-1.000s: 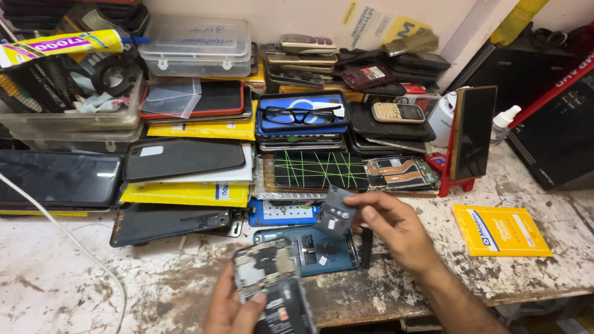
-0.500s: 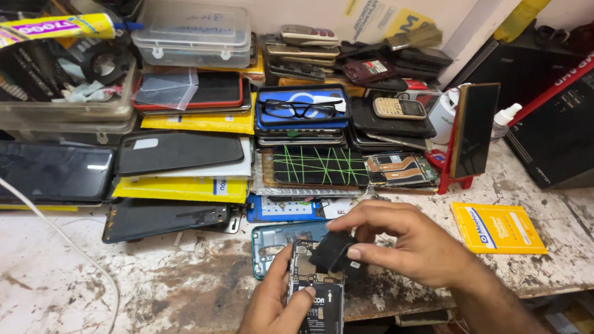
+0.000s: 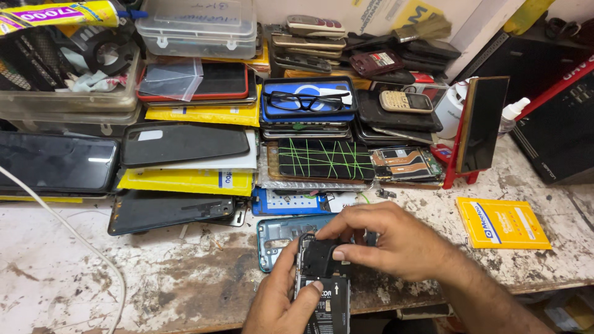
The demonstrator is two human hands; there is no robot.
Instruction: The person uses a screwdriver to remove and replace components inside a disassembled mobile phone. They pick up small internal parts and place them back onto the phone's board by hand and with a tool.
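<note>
My left hand [image 3: 279, 301] grips an opened phone [image 3: 323, 291] from below, its battery and inner parts facing up, near the front edge of the bench. My right hand [image 3: 391, 241] reaches in from the right and presses a small black cover piece [image 3: 318, 255] onto the phone's upper end with thumb and fingertips. A teal phone back shell [image 3: 278, 233] lies on the bench just behind the phone, partly hidden by both hands.
Stacks of phones, screens and yellow packets [image 3: 189, 179] fill the back of the worn bench [image 3: 154, 284]. A phone wrapped in green rubber bands [image 3: 325, 159] lies ahead. A red stand holds a screen [image 3: 479, 127]; a yellow packet [image 3: 501, 222] lies right. A white cable [image 3: 74, 235] crosses left.
My right hand carried the small black piece down from above the bench onto the top of the phone. The left hand turned the phone so its open inside faces up.
</note>
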